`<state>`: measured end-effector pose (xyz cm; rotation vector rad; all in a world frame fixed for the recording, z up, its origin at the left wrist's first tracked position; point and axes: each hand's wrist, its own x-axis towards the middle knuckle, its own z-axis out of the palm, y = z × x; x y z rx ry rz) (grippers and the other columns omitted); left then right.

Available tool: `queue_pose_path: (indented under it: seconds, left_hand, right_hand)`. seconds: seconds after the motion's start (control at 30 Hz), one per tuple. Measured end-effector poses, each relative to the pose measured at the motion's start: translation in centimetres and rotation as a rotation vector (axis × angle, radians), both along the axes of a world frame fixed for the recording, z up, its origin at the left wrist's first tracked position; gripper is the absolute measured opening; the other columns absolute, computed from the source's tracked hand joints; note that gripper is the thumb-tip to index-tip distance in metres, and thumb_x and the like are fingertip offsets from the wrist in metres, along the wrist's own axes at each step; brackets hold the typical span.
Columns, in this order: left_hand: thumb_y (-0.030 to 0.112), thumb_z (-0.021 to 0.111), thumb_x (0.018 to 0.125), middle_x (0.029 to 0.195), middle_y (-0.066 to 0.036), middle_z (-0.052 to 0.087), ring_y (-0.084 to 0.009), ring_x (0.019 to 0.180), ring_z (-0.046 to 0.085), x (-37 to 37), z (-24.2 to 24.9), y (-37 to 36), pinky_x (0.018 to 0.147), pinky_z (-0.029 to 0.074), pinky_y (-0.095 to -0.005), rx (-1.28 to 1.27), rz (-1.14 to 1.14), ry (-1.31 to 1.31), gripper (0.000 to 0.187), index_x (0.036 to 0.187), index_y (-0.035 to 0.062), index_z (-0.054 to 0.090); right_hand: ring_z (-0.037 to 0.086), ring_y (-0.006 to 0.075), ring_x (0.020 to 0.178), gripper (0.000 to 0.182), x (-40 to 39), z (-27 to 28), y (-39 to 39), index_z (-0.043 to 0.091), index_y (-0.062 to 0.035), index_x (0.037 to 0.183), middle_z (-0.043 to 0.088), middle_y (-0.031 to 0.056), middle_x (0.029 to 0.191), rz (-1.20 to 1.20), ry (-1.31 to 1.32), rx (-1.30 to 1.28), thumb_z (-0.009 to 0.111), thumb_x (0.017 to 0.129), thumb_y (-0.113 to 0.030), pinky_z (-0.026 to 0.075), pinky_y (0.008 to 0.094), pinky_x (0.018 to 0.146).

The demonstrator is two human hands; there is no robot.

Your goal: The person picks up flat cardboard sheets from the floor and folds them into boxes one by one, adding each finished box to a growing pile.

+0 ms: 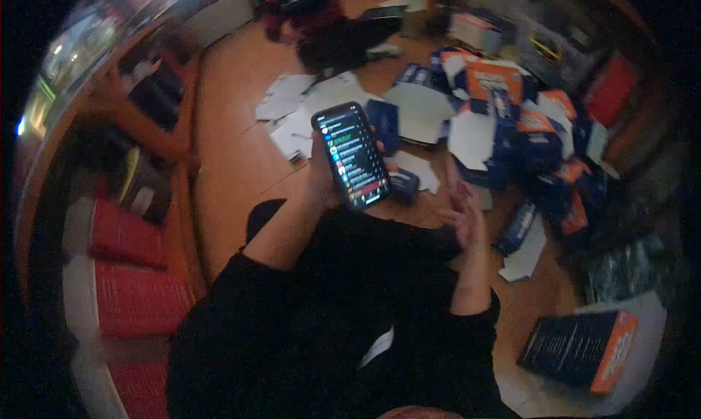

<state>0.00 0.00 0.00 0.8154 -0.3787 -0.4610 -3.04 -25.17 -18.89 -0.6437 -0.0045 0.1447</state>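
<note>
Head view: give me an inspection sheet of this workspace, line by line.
Surface: orange-brown wooden floor, dimly lit.
Job's things: black smartphone with lit list screen, held upright in the left hand.
Clutter: blue-and-orange cardboard boxes in a loose pile; white flat card sheets spread beside them; one closed dark-blue box with orange end lying apart at lower right.
Grippers: left hand shut on the phone; right hand open, holding nothing, blurred.
Cables: nothing seen.
Surroundings: red ribbed crates along the left; another person's dark shape at the top.
</note>
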Motion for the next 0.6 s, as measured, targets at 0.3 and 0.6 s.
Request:
queue_pose_path:
  seconds: [0.3,0.6]
  left_hand:
    - [0.066,0.043,0.075,0.084,-0.011,0.057,-0.0289,0.074,0.061,-5.9,8.1,-1.6,0.069,0.051,-0.0464,0.699,1.094,0.042,0.061,0.093,0.0076,0.051]
    - [0.052,0.052,0.075,0.088,-0.011,0.053,-0.0252,0.079,0.056,-6.1,-11.5,9.4,0.067,0.050,-0.0449,0.019,1.562,0.454,0.051,0.102,0.0091,0.052]
  right_hand:
    - [0.063,0.0264,0.071,0.055,0.9,-16.7,-5.5,0.034,-0.0154,0.127,0.047,0.0095,0.119,0.277,0.117,-0.007,0.058,0.080,-0.032,0.051,0.0327,0.060]
    - [0.062,0.0258,0.066,0.055,19.9,-3.3,-31.6,0.034,-0.0149,0.127,0.044,0.0121,0.122,0.262,0.136,-0.819,0.058,0.080,-0.029,0.049,0.0305,0.055]
